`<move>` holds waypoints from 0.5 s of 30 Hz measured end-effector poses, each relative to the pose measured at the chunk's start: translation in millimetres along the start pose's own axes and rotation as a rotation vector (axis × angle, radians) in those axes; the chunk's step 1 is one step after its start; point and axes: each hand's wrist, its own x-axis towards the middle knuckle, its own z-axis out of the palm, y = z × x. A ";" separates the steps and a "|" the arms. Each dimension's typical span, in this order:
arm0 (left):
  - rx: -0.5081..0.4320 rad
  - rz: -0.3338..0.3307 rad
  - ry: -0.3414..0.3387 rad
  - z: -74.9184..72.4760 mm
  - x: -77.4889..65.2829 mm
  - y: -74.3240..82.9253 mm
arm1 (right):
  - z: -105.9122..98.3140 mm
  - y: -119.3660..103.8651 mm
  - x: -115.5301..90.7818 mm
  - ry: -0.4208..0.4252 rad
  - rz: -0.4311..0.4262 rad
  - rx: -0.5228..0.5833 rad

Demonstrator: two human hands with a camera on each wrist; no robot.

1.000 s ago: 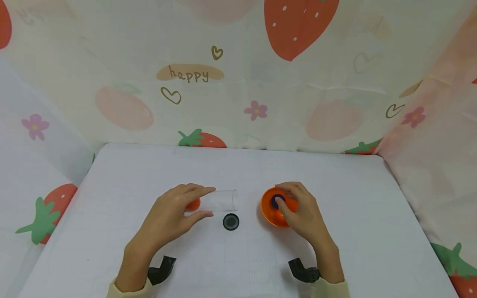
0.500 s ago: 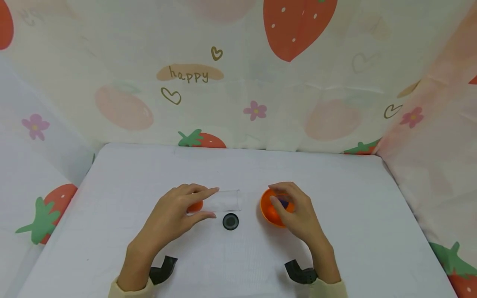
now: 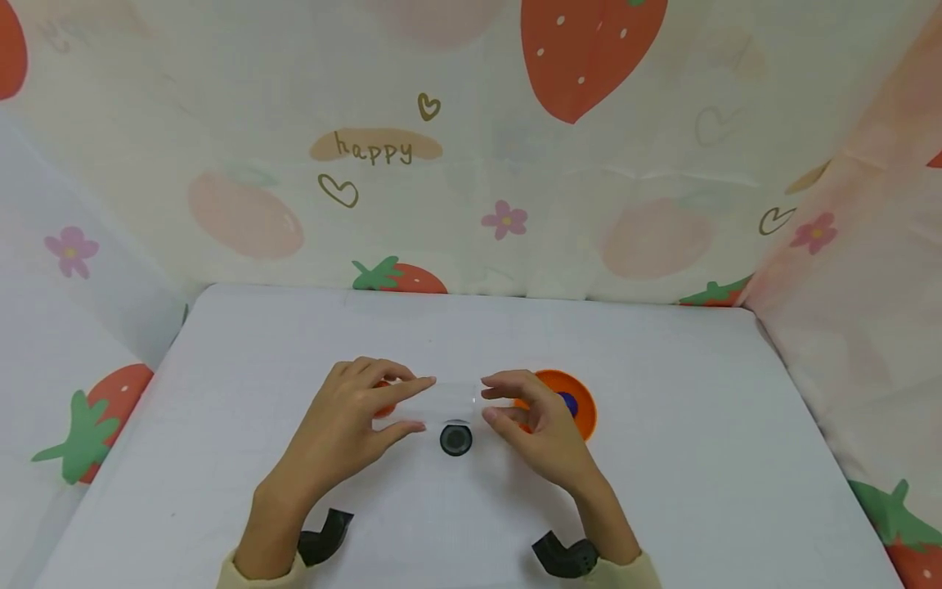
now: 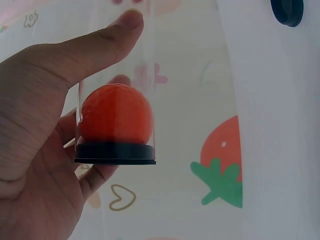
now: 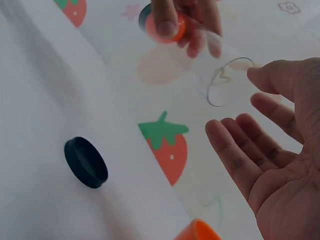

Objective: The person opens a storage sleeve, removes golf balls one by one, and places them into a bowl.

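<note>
My left hand (image 3: 346, 425) grips a clear tube (image 3: 452, 401) lying sideways, thumb on the near side and fingers on the far side. An orange ball (image 4: 117, 115) sits inside against the dark cap (image 4: 115, 155) that closes the left end. The tube's right end is uncapped; its round rim shows in the right wrist view. Just beyond that mouth is my right hand (image 3: 540, 429), thumb and fingers apart with nothing between them. Behind it, partly hidden, stands an orange bowl (image 3: 587, 413) with a blue ball (image 3: 568, 402) in it.
A loose dark round cap (image 3: 456, 440) lies on the white table (image 3: 699, 458), close in front of the tube. Black wrist mounts (image 3: 327, 537) show beside both forearms. Strawberry-printed cloth (image 3: 471, 164) hangs behind the table and at both sides.
My right hand has come out of the orange bowl and moved left to the tube's mouth, uncovering the bowl's right side. The left hand and tube have shifted only slightly.
</note>
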 end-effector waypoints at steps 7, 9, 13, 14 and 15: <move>0.043 0.012 0.013 -0.4 0.5 0.6 | 6.8 3.4 1.1 -0.031 0.043 0.032; 0.052 0.012 0.016 -0.8 0.4 1.0 | 7.9 3.4 1.3 -0.035 0.053 0.030; 0.057 0.006 0.015 -1.9 0.5 1.7 | 9.6 3.1 1.8 -0.041 0.049 0.033; 0.059 0.004 0.013 -2.0 0.4 1.9 | 9.9 3.0 1.8 -0.043 0.047 0.034; 0.060 0.000 0.010 -2.1 0.3 2.1 | 10.2 2.9 1.9 -0.045 0.043 0.036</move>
